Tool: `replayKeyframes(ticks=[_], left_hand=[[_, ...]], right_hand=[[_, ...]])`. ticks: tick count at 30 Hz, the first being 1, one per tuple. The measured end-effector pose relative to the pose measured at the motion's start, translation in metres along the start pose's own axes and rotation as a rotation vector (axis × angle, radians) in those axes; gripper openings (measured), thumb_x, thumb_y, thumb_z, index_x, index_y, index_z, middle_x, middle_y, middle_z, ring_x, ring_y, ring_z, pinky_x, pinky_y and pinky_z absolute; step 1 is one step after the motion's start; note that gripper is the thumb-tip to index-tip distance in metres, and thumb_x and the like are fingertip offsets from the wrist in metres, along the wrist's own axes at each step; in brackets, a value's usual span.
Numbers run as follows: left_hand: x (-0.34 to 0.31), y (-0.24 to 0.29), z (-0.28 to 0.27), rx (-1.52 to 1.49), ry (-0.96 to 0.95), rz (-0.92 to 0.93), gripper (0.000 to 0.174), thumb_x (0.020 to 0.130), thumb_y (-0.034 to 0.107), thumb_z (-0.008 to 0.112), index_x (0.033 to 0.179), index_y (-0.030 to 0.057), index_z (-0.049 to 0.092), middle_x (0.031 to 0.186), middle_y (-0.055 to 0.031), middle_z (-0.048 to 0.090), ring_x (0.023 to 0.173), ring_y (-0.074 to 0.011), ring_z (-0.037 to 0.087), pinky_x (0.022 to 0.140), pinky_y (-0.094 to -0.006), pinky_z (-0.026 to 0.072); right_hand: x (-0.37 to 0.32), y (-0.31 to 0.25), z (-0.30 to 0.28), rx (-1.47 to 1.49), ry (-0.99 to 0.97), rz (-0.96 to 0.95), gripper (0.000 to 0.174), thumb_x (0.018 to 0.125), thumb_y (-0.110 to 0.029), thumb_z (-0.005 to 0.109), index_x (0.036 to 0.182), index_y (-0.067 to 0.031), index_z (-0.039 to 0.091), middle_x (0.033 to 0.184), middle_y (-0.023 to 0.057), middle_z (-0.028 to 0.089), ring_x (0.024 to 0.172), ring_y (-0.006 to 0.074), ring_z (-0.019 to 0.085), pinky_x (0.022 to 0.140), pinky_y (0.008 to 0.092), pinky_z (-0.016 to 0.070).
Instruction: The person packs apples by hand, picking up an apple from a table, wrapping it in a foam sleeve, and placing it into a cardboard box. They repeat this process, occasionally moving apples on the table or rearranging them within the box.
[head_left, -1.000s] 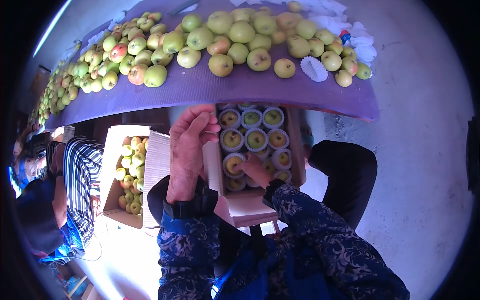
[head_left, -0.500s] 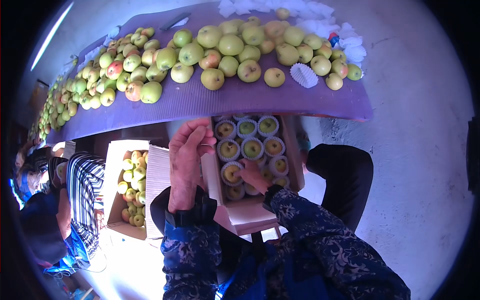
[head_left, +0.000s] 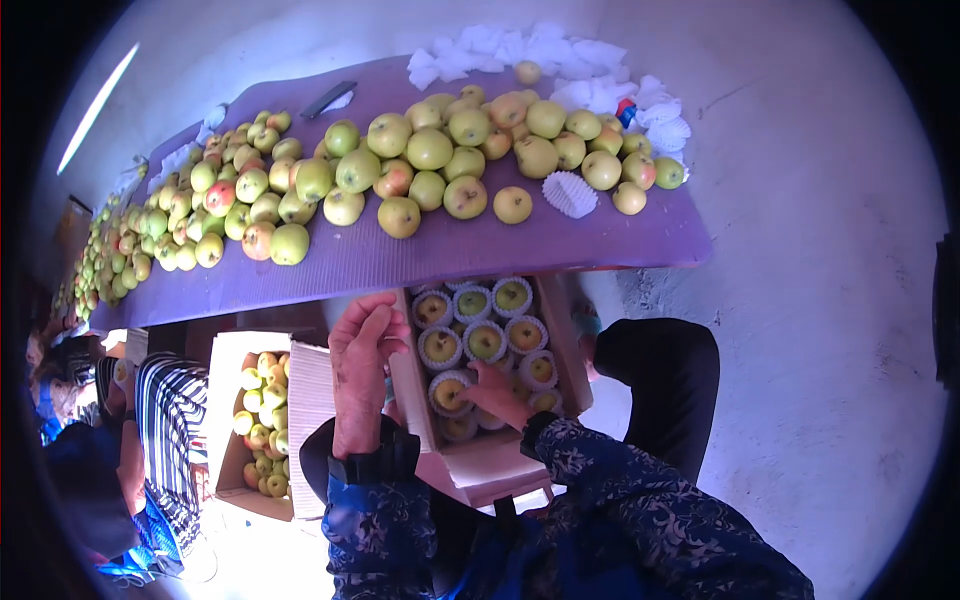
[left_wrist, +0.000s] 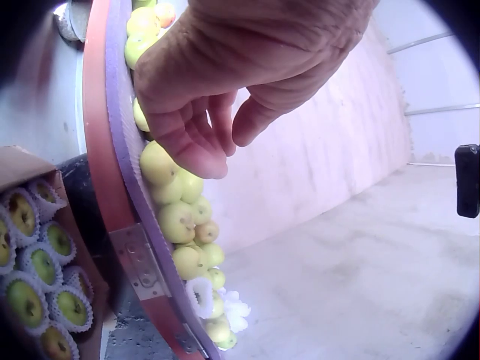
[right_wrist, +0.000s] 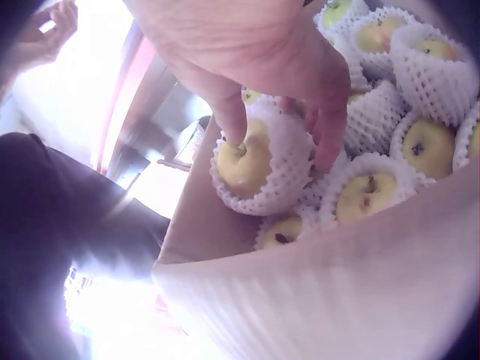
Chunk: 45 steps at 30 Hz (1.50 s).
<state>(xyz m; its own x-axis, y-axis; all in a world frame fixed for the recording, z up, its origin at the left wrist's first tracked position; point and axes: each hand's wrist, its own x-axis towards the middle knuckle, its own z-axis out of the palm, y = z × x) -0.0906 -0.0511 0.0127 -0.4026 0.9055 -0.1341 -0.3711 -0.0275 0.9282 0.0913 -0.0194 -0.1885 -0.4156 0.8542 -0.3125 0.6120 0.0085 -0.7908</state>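
Right hand [head_left: 496,391] apparently around netted apple [right_wrist: 249,163]

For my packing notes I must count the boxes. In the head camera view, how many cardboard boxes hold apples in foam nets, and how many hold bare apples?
Box of apples in foam nets: 1
Box of bare apples: 1
Total: 2
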Motion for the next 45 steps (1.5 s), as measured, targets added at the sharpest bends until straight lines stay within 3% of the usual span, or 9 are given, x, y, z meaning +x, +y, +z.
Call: replayKeyframes(ticks=[5,10,16,21,24,30,32,35,45], left_hand=[[0.003,-0.002,0.012,0.040,-0.048,-0.006,0.016,0.092,0.013,0.061,0.103,0.0036,0.066,0.081,-0.0028,0.065,0.068,-0.0091,0.062,0.056,-0.0203,0.0490],[0.007,-0.008,0.021,0.046,-0.079,0.005,0.015,0.091,0.014,0.061,0.102,0.0041,0.067,0.079,-0.0018,0.065,0.067,-0.0088,0.062,0.056,-0.0203,0.0480],[0.013,-0.020,0.026,0.096,-0.114,-0.014,0.017,0.092,0.016,0.060,0.103,0.0044,0.065,0.080,-0.0025,0.064,0.065,-0.0092,0.061,0.054,-0.0213,0.0487],[0.009,-0.015,0.032,0.113,-0.115,-0.021,0.017,0.091,0.014,0.060,0.103,0.0033,0.065,0.080,-0.0028,0.065,0.068,-0.0097,0.061,0.056,-0.0218,0.0478],[0.012,-0.016,0.032,0.147,-0.139,-0.008,0.019,0.091,0.016,0.059,0.104,0.0034,0.065,0.081,-0.0031,0.064,0.068,-0.0098,0.061,0.056,-0.0215,0.0484],[0.010,-0.010,0.032,0.242,-0.125,-0.009,0.025,0.092,0.020,0.059,0.108,0.0025,0.064,0.083,-0.0025,0.063,0.071,-0.0098,0.060,0.058,-0.0220,0.0489],[0.015,-0.012,0.030,0.218,-0.138,-0.016,0.024,0.092,0.020,0.059,0.107,0.0028,0.064,0.083,-0.0020,0.063,0.071,-0.0094,0.061,0.059,-0.0215,0.0489],[0.016,-0.012,0.029,0.183,-0.182,-0.011,0.023,0.092,0.019,0.060,0.107,0.0032,0.065,0.083,-0.0018,0.064,0.071,-0.0092,0.061,0.060,-0.0214,0.0489],[0.014,-0.015,0.043,0.222,-0.211,-0.066,0.038,0.095,0.031,0.058,0.119,0.0017,0.058,0.095,-0.0062,0.063,0.079,-0.0139,0.064,0.065,-0.0245,0.0527]], right_hand=[[-0.007,0.004,-0.022,-0.011,-0.014,-0.191,0.052,0.073,-0.021,0.073,0.117,0.0030,0.057,0.109,0.0220,0.064,0.103,0.0353,0.062,0.089,0.0397,0.0479],[-0.037,-0.062,-0.081,0.107,-0.146,-0.239,0.032,0.079,-0.017,0.068,0.104,0.0012,0.063,0.090,0.0169,0.068,0.085,0.0318,0.066,0.076,0.0390,0.0511],[-0.036,-0.110,-0.143,0.125,0.222,-0.502,0.021,0.082,-0.012,0.064,0.100,-0.0012,0.062,0.079,0.0143,0.066,0.075,0.0306,0.065,0.071,0.0387,0.0507],[0.020,-0.131,-0.187,-0.172,0.692,-0.763,0.045,0.076,-0.009,0.068,0.119,-0.0044,0.053,0.116,0.0188,0.057,0.107,0.0375,0.055,0.088,0.0444,0.0467],[0.045,-0.137,-0.194,-0.347,0.633,-0.645,0.064,0.076,-0.011,0.069,0.133,-0.0038,0.043,0.128,0.0212,0.048,0.121,0.0390,0.045,0.103,0.0439,0.0378],[0.114,-0.104,-0.193,-0.400,0.568,-0.686,0.066,0.074,-0.013,0.068,0.134,-0.0038,0.041,0.126,0.0278,0.047,0.117,0.0445,0.047,0.099,0.0495,0.0405],[0.119,-0.109,-0.200,-0.400,0.554,-0.658,0.049,0.077,-0.011,0.064,0.124,-0.0073,0.049,0.110,0.0209,0.053,0.106,0.0418,0.052,0.090,0.0496,0.0447],[0.121,-0.111,-0.211,-0.386,0.494,-0.588,0.046,0.076,-0.013,0.068,0.119,-0.0118,0.051,0.109,0.0178,0.055,0.106,0.0387,0.054,0.089,0.0478,0.0452],[0.015,-0.143,-0.196,-0.112,0.575,-0.847,0.053,0.071,-0.017,0.073,0.119,-0.0072,0.055,0.111,0.0166,0.057,0.104,0.0345,0.056,0.089,0.0419,0.0463]])
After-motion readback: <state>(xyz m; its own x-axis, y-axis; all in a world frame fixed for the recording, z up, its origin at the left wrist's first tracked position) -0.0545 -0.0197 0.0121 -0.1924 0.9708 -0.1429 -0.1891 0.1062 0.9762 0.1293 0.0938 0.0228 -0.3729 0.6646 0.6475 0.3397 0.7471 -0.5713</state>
